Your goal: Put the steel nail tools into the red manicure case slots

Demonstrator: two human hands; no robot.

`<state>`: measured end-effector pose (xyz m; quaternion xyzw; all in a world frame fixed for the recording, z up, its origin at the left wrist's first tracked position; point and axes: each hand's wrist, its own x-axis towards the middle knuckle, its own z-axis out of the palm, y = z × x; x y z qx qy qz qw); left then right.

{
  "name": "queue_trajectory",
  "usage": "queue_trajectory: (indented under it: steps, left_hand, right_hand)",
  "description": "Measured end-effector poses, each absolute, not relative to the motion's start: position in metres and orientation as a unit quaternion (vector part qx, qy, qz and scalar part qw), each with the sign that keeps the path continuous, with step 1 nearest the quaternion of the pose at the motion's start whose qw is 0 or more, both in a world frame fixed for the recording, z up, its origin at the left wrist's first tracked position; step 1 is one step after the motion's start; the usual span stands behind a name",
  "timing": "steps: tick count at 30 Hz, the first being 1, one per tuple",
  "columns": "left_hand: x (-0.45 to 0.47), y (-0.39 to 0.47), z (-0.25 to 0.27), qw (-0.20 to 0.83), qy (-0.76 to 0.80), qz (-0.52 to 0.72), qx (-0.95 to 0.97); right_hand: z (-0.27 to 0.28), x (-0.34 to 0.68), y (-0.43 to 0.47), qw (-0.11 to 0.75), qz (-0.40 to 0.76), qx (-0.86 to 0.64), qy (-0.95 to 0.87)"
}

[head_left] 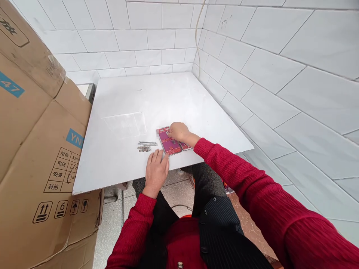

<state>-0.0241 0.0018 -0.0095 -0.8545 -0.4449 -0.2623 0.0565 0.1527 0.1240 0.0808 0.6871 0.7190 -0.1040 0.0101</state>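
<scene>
A flat red and purple case lies unfolded on the white tabletop, its right part partly behind my wrist. My right hand is over the case, thumb and fingers pinched together; whatever they grip is too small or hidden to make out. Small metal items lie inside the case below the fingertips. My left hand rests at the table's near edge, fingers stretched out, with the fingertips by the case's lower left corner. Beyond those fingers is a small group of slim metal implements, laid side by side.
The white tabletop reaches back to tiled walls. Large cardboard boxes stand tight along its left side. A pale cable hangs down the back corner. My legs are below the near edge.
</scene>
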Motion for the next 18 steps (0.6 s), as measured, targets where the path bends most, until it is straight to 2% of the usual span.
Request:
queue_trajectory:
  steps: [7, 14, 18]
  left_hand:
    - [-0.024, 0.002, -0.009, 0.062, -0.445, -0.263, -0.854]
    - [-0.023, 0.002, -0.012, 0.045, -0.45, -0.268, -0.85]
    - [-0.023, 0.003, -0.013, 0.041, -0.451, -0.275, -0.848]
  right_hand:
    - [0.082, 0.129, 0.128, 0.029, -0.074, 0.692, 0.718]
    - [0.093, 0.126, 0.138, 0.083, -0.153, 0.697, 0.696]
    - [0.082, 0.133, 0.141, 0.037, -0.211, 0.707, 0.674]
